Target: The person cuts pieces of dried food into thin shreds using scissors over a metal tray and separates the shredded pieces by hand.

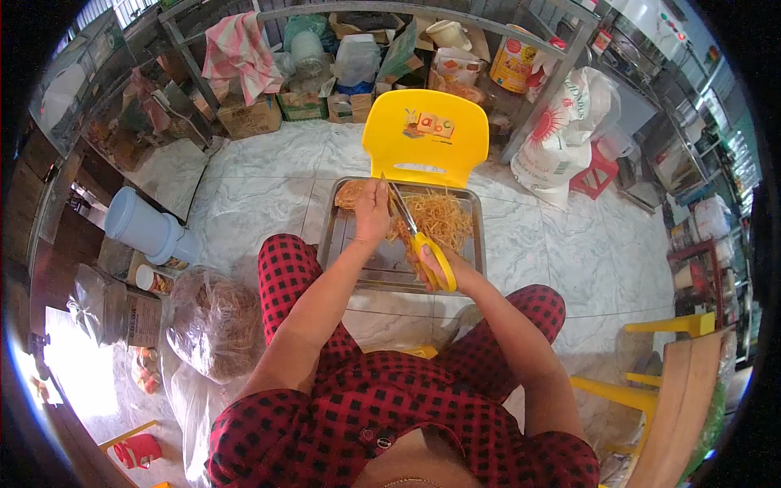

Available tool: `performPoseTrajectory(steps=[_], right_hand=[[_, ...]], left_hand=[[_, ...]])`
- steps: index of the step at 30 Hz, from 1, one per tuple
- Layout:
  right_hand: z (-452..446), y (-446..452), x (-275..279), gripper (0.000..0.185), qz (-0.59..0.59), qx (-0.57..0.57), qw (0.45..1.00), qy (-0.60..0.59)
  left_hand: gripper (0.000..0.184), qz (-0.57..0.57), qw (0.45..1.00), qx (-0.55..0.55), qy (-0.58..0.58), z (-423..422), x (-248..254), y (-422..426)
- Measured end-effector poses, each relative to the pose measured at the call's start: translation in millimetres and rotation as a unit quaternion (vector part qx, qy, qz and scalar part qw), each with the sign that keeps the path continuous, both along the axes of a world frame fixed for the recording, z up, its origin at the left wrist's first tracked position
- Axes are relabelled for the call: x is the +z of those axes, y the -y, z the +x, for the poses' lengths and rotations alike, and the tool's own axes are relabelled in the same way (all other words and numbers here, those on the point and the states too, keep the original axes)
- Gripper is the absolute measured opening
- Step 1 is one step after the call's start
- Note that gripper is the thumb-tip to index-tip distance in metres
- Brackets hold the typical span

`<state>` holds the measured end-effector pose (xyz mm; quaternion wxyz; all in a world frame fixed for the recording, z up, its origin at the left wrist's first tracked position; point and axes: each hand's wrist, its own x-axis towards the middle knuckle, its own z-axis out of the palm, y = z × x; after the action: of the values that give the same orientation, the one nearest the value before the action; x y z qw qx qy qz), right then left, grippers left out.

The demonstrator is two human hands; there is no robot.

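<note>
My right hand [462,274] is wrapped round the yellow handle of a pair of scissors [444,267]. The scissors' metal blades point up and left, parted, toward my left hand. My left hand [372,213] is closed on a flat orange-brown dried piece; its fingers hide most of it, and I cannot make out its exact kind. Both hands are over a metal tray [329,236]. To the right in the tray lies a heap of thin golden shreds [446,218]. More flat orange-brown pieces [350,193] rest at its far left corner.
A yellow chair back [425,130] stands just beyond the tray. On the left are blue buckets [134,224] and a bulging plastic bag [213,325]. A white sack [561,134] leans at the back right. Boxes [250,116] line the rear, under a metal frame.
</note>
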<state>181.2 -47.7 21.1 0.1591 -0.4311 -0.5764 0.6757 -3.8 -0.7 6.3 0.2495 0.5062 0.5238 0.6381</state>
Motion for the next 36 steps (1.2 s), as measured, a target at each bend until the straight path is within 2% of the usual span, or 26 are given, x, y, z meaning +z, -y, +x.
performPoseTrajectory(steps=[2,5,9,11,12,14,21,23,24,26,27,29,30,32,33,35,36], right_hand=[[0,2,6,0.059,0.005,0.0,1.0,-0.004],[1,1,14,0.058,0.011,0.015,1.0,0.004],[-2,0,5,0.056,0.028,-0.016,0.999,-0.011],[-2,-1,2,0.054,0.017,-0.033,0.999,0.001],[-2,-1,4,0.054,0.017,-0.033,0.999,0.001],[-1,0,12,0.049,0.012,-0.034,0.999,0.015],[-2,4,13,0.04,0.024,-0.067,0.997,0.009],[0,3,12,0.042,0.037,-0.061,0.996,0.048],[0,1,8,0.042,0.038,-0.061,0.996,0.048],[1,-3,-2,0.049,0.222,-0.025,0.969,0.107],[1,-2,-1,0.049,0.222,-0.026,0.969,0.107],[1,0,-1,0.058,0.339,-0.038,0.922,0.181],[1,1,-2,0.058,0.339,-0.039,0.923,0.18],[2,2,-6,0.064,0.367,-0.041,0.905,0.212],[2,2,-4,0.064,0.367,-0.043,0.905,0.212],[2,1,3,0.068,0.324,-0.02,0.915,0.239],[2,0,3,0.068,0.323,-0.021,0.915,0.239]], left_hand=[[0.019,-0.047,0.998,-0.035,0.018,-8,-14,-9],[0.02,-0.004,0.999,-0.033,-0.014,-6,-11,-9],[0.022,-0.012,0.999,-0.048,-0.021,-1,-3,-4],[0.022,0.071,0.996,-0.01,-0.059,0,-4,-6],[0.022,0.071,0.996,-0.01,-0.059,0,-3,-5],[0.021,0.015,0.999,-0.037,-0.013,0,-2,-2],[0.018,0.026,1.0,-0.006,-0.014,0,-12,-8],[0.022,-0.095,0.994,-0.038,0.044,0,-5,-2],[0.022,-0.095,0.994,-0.038,0.044,1,-4,0],[0.021,-0.037,0.998,-0.029,0.046,3,-4,1],[0.021,-0.037,0.998,-0.03,0.046,3,-7,-1],[0.018,-0.001,0.997,-0.044,0.058,1,-16,-6],[0.018,0.0,0.997,-0.044,0.057,1,-15,-6],[0.019,0.083,0.996,-0.004,-0.044,3,-14,-7],[0.019,0.083,0.995,-0.006,-0.045,5,-14,-5],[0.021,-0.022,0.994,-0.085,0.071,11,-15,1],[0.021,-0.022,0.994,-0.086,0.071,12,-18,-2]])
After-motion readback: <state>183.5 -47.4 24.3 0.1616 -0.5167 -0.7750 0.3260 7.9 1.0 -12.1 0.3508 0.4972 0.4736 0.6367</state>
